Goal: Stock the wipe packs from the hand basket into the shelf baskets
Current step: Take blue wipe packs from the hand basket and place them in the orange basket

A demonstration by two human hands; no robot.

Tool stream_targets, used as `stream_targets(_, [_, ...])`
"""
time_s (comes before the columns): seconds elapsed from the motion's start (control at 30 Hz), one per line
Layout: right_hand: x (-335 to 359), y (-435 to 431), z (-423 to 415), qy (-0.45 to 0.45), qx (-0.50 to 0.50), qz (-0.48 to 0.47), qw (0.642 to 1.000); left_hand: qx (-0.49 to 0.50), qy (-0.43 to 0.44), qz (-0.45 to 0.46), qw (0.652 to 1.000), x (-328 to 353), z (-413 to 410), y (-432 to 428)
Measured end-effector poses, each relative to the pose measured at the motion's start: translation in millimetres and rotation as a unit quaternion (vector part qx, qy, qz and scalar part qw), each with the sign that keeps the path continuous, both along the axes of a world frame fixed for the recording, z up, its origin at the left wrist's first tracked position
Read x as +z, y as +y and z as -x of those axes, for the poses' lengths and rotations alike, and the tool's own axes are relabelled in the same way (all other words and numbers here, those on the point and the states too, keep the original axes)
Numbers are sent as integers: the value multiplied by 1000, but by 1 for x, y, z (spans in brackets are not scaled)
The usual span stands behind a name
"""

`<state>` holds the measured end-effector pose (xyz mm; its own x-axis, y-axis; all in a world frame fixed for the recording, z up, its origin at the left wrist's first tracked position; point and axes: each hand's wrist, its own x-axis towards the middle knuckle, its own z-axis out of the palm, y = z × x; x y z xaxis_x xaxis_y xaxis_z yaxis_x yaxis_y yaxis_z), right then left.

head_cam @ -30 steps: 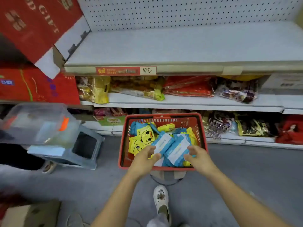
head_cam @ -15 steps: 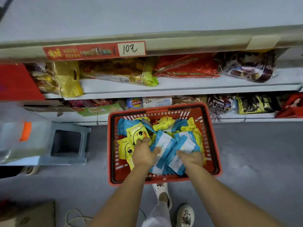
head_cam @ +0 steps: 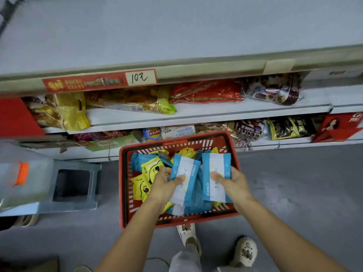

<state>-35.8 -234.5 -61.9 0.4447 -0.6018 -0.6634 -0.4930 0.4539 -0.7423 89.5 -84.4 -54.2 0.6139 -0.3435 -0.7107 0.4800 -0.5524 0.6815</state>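
From the head view, a red hand basket (head_cam: 179,220) is seen standing on the grey floor (head_cam: 294,193) directly in front of the lower shelves, with the person's two pale shoes just behind its near rim. The basket is filled with wipe packs: blue-and-white ones heaped in the middle and right, yellow packs (head_cam: 151,169) printed with a duck face lying along the left side and toward the back.

The left hand (head_cam: 167,183) is closed on one blue-and-white wipe pack (head_cam: 183,173), thumb laid across its face and fingers hidden behind it; the pack is held tilted, raised above the heap. The right hand (head_cam: 231,183) is gripping a second blue-and-white wipe pack (head_cam: 215,171) in the same way, thumb on the front, the pack held nearly upright beside the first. The two packs are close together, edges almost meeting above the basket's centre.

Behind the basket, the middle shelf (head_cam: 196,114) is stocked with snack bags in yellow, red and dark wrappers, and the lower shelf holds further bags and a red box at the far right. A red price strip (head_cam: 98,82) with a handwritten label is fixed to the edge of the bare top shelf. To the left of the basket a grey plastic stool (head_cam: 76,185) stands on the floor, partly overlapped by a blurred translucent container with an orange tab. No shelf baskets can be made out.
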Motion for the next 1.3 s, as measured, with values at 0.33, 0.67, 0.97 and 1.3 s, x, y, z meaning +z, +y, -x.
stream_targets(0.33, [87, -113, 68, -96, 89, 127, 983, 2, -163, 68, 984, 78, 78, -111])
stream_targets(0.67, [157, -301, 212, -110, 105, 234, 960, 55, -224, 132, 964, 141, 218, -282])
stream_targets(0.97, [207, -438, 280, -177, -8, 235, 956, -19, -246, 216, 945, 217, 260, -431])
stream_targets(1.3, [242, -623, 276, -204, -1, 279, 939, -100, -261, 259, 925, 252, 243, -619])
